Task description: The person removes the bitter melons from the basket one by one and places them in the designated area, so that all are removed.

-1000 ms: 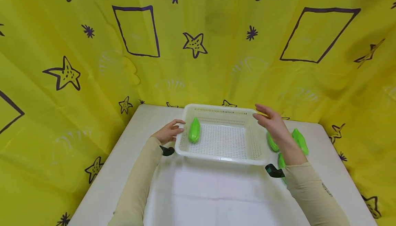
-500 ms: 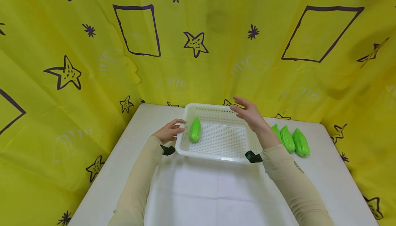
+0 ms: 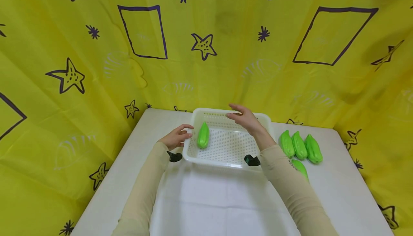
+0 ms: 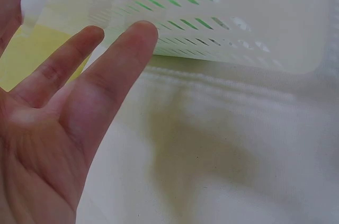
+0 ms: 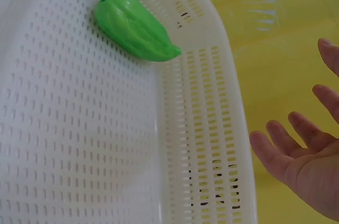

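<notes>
A white perforated plastic basket [image 3: 226, 162] stands near the back of the table. Inside it, at the left, lies one glossy green ridged toy vegetable [image 3: 203, 135], elongated with a pointed tip; its exact kind is unclear. My left hand [image 3: 174, 138] rests at the basket's left rim, its extended fingers against the outer wall [image 4: 185, 17], and green shows through the slots. Above the basket's far side hovers my right hand [image 3: 246, 119], fingers spread and holding nothing; in the right wrist view that hand [image 5: 312, 166] is beyond the rim.
To the right of the basket, several more green toy vegetables [image 3: 299, 145] lie on the white table [image 3: 219, 203], one [image 3: 300, 168] partly behind the right sleeve [image 3: 290, 189]. A yellow curtain [image 3: 226, 74] with drawn stars surrounds the table at the back and sides.
My right hand has moved left, from the basket's right end to over its far side, uncovering the vegetables on the right. The left hand and the basket have stayed put.
</notes>
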The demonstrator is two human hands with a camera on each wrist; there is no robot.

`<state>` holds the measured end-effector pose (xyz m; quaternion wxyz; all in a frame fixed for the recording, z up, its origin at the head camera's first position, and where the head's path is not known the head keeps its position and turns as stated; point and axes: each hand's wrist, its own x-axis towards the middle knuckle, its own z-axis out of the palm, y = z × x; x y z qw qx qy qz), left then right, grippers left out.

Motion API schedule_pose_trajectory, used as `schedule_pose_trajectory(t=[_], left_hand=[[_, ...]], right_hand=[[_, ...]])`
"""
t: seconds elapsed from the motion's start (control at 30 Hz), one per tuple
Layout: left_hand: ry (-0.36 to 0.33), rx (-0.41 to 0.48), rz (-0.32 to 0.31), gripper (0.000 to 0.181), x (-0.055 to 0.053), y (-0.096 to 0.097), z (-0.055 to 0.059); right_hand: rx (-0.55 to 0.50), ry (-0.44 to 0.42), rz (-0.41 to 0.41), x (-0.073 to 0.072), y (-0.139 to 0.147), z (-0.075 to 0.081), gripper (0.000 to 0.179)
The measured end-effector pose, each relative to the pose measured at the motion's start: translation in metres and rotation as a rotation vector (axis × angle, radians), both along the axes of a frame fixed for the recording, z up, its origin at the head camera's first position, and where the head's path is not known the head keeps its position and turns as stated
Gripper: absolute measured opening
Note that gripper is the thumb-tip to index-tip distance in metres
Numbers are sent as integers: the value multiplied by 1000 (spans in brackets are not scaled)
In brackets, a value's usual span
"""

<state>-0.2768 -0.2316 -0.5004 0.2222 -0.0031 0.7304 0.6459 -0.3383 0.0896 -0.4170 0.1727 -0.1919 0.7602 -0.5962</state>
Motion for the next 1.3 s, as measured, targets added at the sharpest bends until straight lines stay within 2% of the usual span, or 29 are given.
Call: schedule_pose_trajectory(t=[0.17,0.4,0.67,0.8,1.0,1.3], left_hand=[[9,5,-6,42,0,0,0],[11,42,-6,42,1,1,-1],[14,35,3,43,0,1,0],[9,27,2,43,1,1,1],[6,15,3,43,2,1,0],[4,15,0,44,1,0,-1]], right_hand=[[38,-8,19,-7,-9,-14,61],[70,-60,40,-14,-21,-29,65],[118,-79,58,-18,-28,-41,65],[174,-52,76,-19,-31,-47,64],[271,34,117,-18,-35,-53,64],[406,55,168,-19,-44,-60,67]])
